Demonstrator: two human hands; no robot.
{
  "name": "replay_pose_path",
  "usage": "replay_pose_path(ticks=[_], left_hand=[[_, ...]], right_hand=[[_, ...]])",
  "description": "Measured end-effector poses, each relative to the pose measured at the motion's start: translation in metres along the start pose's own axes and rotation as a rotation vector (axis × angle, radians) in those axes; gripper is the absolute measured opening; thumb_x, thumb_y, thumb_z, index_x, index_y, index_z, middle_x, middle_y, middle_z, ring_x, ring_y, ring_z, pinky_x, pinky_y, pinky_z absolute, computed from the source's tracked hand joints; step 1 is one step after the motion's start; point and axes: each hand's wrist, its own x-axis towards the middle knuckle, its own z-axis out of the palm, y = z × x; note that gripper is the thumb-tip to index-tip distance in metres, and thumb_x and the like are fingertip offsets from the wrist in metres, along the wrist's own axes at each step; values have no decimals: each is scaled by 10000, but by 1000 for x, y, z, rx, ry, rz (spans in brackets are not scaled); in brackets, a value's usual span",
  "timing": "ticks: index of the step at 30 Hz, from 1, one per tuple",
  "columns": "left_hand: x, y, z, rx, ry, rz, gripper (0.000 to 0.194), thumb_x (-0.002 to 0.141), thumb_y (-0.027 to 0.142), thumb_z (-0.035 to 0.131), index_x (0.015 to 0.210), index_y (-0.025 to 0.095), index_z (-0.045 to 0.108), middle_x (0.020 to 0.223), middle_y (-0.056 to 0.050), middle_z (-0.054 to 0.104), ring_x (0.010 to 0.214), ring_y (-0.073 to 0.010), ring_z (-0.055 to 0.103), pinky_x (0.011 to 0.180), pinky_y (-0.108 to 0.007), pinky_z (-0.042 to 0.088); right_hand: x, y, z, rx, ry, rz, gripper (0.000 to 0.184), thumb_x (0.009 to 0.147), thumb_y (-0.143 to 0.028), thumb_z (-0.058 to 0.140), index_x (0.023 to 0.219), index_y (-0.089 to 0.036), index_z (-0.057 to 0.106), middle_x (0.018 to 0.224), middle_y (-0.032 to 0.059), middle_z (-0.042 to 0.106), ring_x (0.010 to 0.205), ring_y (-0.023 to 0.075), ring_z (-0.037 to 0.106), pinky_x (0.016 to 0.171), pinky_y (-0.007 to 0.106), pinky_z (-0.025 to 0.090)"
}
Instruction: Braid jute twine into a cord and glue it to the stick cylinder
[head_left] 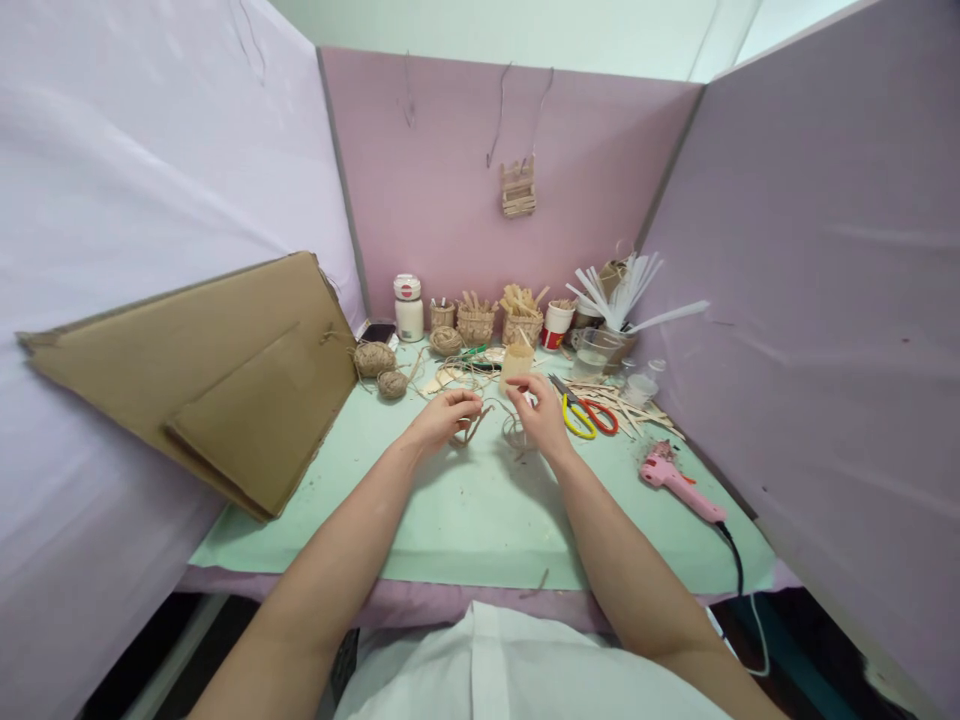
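Observation:
Over the middle of the green table, my left hand (444,420) pinches a length of brown twine (472,430) that loops below its fingertips. A short distance to the right, my right hand (538,408) has thumb and fingers drawn together, with a thin strand of the twine running up to them. Loose coils of string (514,432) sit under that hand, partly hidden by it. Just beyond the fingertips stands a pale cylinder (516,366), perhaps a roll of tape. Scissors with one yellow and one red handle (589,412) lie right of my right hand.
Balls of twine (375,358) lie back left, beside a leaning cardboard sheet (247,370). Woven baskets of wooden sticks (475,322), a white bottle (409,310) and a paper cup (556,326) line the back. A pink glue gun (682,482) rests at right, its cord over the edge.

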Motion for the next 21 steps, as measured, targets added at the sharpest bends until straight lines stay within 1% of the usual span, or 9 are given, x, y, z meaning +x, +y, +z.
replay_pose_path(ticks=[3,6,8,10,11,14,16,18,21], left_hand=[[0,2,1,10,70,-3,257,618,363,703,694,164,559,672,4,541,621,-89,489,573,-222,352],[0,4,3,12,99,2,269,625,375,694,713,165,551,666,12,534,602,-80,472,568,-219,350],[0,4,4,25,95,6,272,628,378,691,710,165,544,659,19,527,590,-76,459,560,-215,340],[0,4,5,47,90,16,274,632,384,686,694,164,535,647,23,518,582,-73,448,552,-212,328],[0,4,6,59,89,24,276,634,387,684,690,163,533,646,24,516,582,-73,444,550,-211,325],[1,3,5,89,89,45,284,638,396,684,703,162,538,665,18,524,593,-74,442,548,-207,323],[2,2,4,96,86,50,290,640,402,686,723,163,544,683,11,535,607,-78,450,556,-207,334],[2,1,3,98,89,56,302,637,411,689,736,164,547,693,6,543,617,-82,458,566,-209,347],[3,1,2,99,107,60,319,628,420,696,740,163,544,699,2,546,620,-83,461,567,-207,353]], right_hand=[[8,17,-9,-70,136,132,220,810,-314,510,925,-169,629,942,75,614,823,170,546,823,323,428],[15,35,-26,-190,205,268,250,799,-267,480,971,-140,610,979,106,617,862,183,549,826,328,427],[18,44,-43,-407,155,321,257,802,-234,471,991,-127,608,997,129,618,933,205,549,854,338,412],[19,50,-59,-655,34,400,245,809,-195,464,978,-119,625,1006,153,624,989,225,555,865,340,400],[19,53,-66,-721,-19,448,229,804,-174,472,948,-113,640,989,167,632,983,236,568,851,339,404],[20,61,-81,-841,-182,645,181,769,-142,530,869,-87,671,930,207,656,917,265,621,766,329,430],[21,68,-84,-897,-276,736,199,742,-132,562,894,-79,679,959,222,662,926,281,634,745,324,441],[22,74,-85,-937,-314,782,252,733,-155,585,958,-85,676,1017,220,657,969,288,630,753,322,450],[23,82,-82,-967,-286,838,345,712,-218,631,1035,-99,657,1081,215,640,1024,290,613,763,321,465]])
